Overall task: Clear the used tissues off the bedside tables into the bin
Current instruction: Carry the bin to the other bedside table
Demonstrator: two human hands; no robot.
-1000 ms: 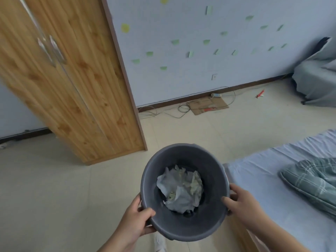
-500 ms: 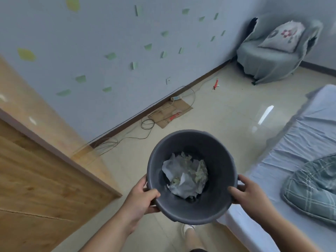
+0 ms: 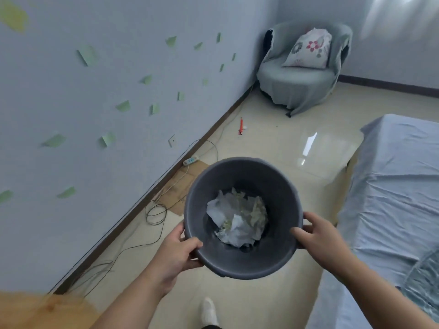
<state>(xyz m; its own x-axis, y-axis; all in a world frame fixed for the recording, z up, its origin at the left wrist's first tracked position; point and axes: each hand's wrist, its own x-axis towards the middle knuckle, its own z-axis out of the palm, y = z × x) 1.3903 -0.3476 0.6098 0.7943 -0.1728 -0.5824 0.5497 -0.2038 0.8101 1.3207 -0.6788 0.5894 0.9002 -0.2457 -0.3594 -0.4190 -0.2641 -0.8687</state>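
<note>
I carry a round dark grey bin [image 3: 280, 186] in front of me, above the tiled floor. Crumpled white tissues [image 3: 237, 219] lie at its bottom. My left hand [image 3: 177, 255] grips the bin's near left rim, thumb over the edge and fingers underneath. My right hand [image 3: 318, 236] holds the right rim, thumb on the inside and fingers round the outside. No bedside table is in view.
A bed with a pale blue sheet [image 3: 392, 186] runs along the right. A covered armchair with a flowered cushion [image 3: 301, 67] fills the far corner. Cables, a power strip [image 3: 190, 160] and cardboard [image 3: 180, 184] lie along the left wall. A wardrobe corner [image 3: 35, 312] is at bottom left.
My view has swung right, away from the wardrobe, toward the armchair corner. Both hands keep the same hold on the bin, which stays in front of me.
</note>
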